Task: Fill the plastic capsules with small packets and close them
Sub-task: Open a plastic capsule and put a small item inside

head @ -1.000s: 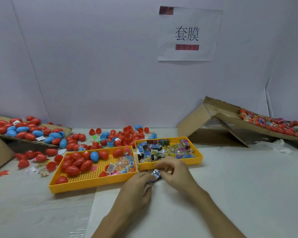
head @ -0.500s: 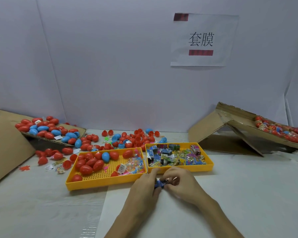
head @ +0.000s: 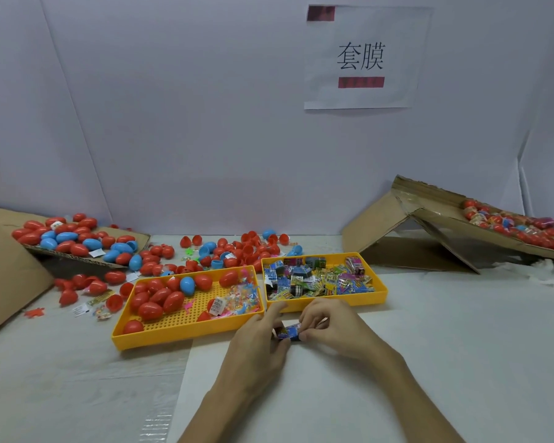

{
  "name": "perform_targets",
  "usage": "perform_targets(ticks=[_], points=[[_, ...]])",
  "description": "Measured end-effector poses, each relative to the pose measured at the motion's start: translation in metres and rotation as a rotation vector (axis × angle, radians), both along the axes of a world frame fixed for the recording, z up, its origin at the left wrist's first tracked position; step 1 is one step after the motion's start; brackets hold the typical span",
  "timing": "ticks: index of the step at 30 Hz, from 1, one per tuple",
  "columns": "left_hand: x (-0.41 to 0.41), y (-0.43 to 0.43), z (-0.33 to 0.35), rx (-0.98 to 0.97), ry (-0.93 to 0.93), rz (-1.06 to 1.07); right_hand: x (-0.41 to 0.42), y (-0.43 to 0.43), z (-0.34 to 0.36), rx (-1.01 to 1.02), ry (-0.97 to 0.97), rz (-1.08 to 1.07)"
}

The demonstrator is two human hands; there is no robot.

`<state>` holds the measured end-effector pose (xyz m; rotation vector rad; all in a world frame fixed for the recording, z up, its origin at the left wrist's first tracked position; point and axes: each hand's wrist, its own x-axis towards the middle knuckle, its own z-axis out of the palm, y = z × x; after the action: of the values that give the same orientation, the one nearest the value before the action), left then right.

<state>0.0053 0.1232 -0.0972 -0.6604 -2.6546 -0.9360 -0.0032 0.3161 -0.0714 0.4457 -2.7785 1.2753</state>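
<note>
My left hand (head: pixel 256 343) and right hand (head: pixel 336 330) met just near of two yellow trays, both pinching one small blue packet (head: pixel 289 332) at the fingertips, low over the white table (head: pixel 461 346). The right tray (head: pixel 359 298) held loose packets. The left tray (head: pixel 179 334) held closed capsules (head: pixel 160 295), mostly red. I could not tell whether a capsule sat beneath the packet.

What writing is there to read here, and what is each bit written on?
"套膜": large black characters on the white paper sheet on the back wall.
The two red bars on that sheet: no text legible.
Print on the packets in the right yellow tray: too small to read.
Print on the white label in the left yellow tray: too small.
Print on the packet that the left hand and right hand pinch: blurred.
</note>
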Motion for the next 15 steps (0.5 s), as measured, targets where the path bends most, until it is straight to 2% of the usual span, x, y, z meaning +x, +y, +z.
perform_targets(ticks=[9, 15], points=[[0.000, -0.003, -0.001, 0.011, 0.034, 0.011, 0.004, 0.021, 0.012, 0.049, -0.032, -0.060], [0.002, -0.007, 0.001, 0.070, -0.029, 0.001, 0.007, 0.020, 0.018, -0.306, -0.050, -0.031]])
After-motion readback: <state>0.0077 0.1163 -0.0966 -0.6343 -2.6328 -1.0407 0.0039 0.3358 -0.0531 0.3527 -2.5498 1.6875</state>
